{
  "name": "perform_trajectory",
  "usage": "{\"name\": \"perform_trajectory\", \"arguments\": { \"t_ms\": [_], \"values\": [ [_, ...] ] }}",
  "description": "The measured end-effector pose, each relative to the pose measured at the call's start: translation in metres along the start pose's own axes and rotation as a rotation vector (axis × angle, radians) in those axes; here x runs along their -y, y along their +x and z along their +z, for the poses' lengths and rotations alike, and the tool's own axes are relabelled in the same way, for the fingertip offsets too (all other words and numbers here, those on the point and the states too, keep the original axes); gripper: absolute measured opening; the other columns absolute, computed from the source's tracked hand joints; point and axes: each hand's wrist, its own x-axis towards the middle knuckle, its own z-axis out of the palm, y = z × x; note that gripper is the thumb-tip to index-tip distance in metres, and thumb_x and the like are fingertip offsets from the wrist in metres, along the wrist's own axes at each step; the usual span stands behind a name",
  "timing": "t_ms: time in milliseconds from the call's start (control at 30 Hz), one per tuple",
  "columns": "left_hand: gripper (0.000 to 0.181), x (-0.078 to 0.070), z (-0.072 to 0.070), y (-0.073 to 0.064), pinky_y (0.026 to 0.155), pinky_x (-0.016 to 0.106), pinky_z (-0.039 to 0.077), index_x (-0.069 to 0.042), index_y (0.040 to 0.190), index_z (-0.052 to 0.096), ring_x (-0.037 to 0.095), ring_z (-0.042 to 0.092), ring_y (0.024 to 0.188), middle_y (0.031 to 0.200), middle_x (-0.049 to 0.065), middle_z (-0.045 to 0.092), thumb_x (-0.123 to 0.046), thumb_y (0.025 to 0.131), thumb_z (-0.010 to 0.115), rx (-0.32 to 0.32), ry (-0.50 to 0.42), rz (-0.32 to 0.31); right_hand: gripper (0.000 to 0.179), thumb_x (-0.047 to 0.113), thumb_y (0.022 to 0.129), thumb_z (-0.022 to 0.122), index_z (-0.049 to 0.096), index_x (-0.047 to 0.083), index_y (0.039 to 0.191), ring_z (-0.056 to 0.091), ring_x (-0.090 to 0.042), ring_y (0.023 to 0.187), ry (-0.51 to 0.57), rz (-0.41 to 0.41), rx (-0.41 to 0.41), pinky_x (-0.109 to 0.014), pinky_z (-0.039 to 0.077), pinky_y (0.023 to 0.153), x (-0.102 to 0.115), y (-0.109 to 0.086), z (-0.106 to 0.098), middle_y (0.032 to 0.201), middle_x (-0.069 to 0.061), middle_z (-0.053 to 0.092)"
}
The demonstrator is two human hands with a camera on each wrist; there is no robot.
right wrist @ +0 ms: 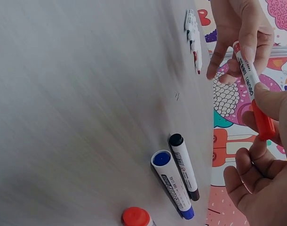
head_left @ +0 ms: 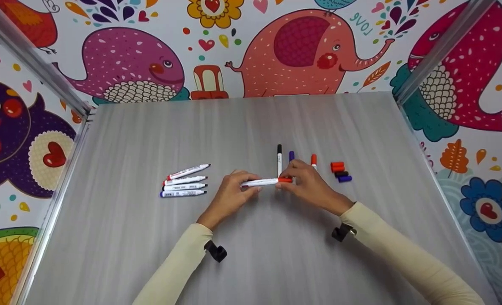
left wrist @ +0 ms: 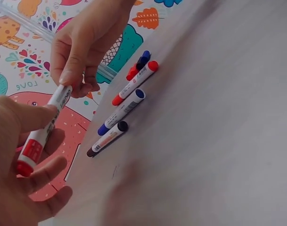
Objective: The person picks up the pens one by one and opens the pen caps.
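Both hands hold a white marker (head_left: 260, 182) level over the table. My left hand (head_left: 230, 191) pinches its rear end, where a red band and red end plug (left wrist: 25, 168) show in the left wrist view. With thumb and fingers my right hand (head_left: 309, 183) grips the red cap (right wrist: 262, 121) at the other end. The cap sits on the marker's front. Just behind the right hand lie three capped markers: a black one (head_left: 279, 159), a blue one (left wrist: 122, 113) and a red one (left wrist: 135, 84). The right hand partly hides them in the head view.
Several uncapped markers (head_left: 185, 186) lie side by side to the left, tips pointing right. Loose red caps (head_left: 337, 166), a black cap (head_left: 341, 173) and a blue cap (head_left: 345, 179) form a small group at the right. Patterned walls and metal posts (head_left: 437, 55) bound the grey table (head_left: 149, 254).
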Motion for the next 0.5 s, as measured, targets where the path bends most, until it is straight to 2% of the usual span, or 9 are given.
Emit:
{"name": "perform_trajectory", "arguments": {
  "t_ms": [233,500],
  "values": [
    [0.016,-0.0007,0.0017,0.0004,0.085,0.031,0.058,-0.008,0.109,0.084,0.016,0.064,0.098,0.101,0.000,0.077,-0.010,0.094,0.088,-0.014,0.071,0.077,0.008,0.022,0.097,0.087,0.086,0.016,0.103,0.060,-0.015,0.088,0.053,0.007,0.039,-0.030,0.051,0.077,0.0045,-0.0006,-0.0020,0.096,0.006,0.069],
    [0.020,-0.0010,0.0046,-0.0006,0.085,0.033,0.055,-0.009,0.115,0.084,0.015,0.060,0.098,0.103,0.000,0.076,-0.016,0.097,0.087,-0.002,0.154,0.141,0.010,0.026,0.100,0.084,0.086,0.016,0.101,0.063,-0.014,0.083,0.108,0.065,0.077,-0.028,0.052,0.073,0.0072,-0.0018,-0.0010,0.092,0.006,0.073]
  ]
}}
